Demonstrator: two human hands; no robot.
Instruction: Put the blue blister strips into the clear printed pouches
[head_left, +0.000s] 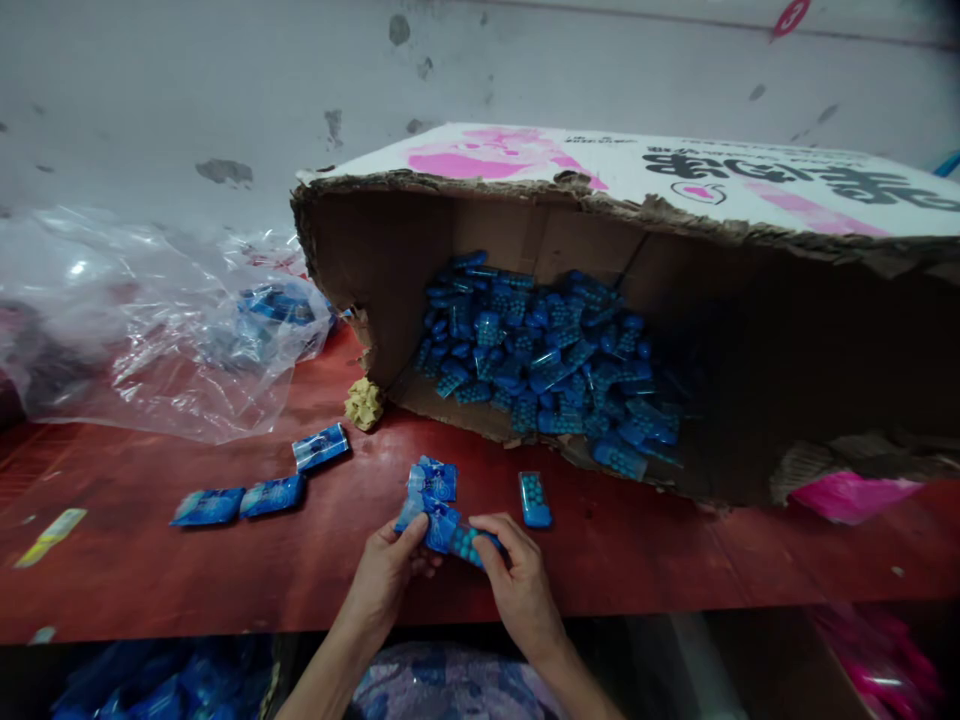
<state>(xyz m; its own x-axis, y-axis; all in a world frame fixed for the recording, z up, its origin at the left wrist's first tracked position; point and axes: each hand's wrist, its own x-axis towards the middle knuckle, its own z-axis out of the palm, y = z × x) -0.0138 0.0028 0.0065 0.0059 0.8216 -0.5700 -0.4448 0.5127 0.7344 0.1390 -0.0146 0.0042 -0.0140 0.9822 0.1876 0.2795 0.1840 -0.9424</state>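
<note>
Gripping glossy blue blister packet (450, 530) (crinkly), both hands (457, 575).

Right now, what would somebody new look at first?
Probably the big torn box lying on its side on the red table, with a heap of blue packets spilling inside it. Near the table's front edge, the left hand and right hand together hold a few blue packets. A crumpled plastic bag sits far left.
</note>
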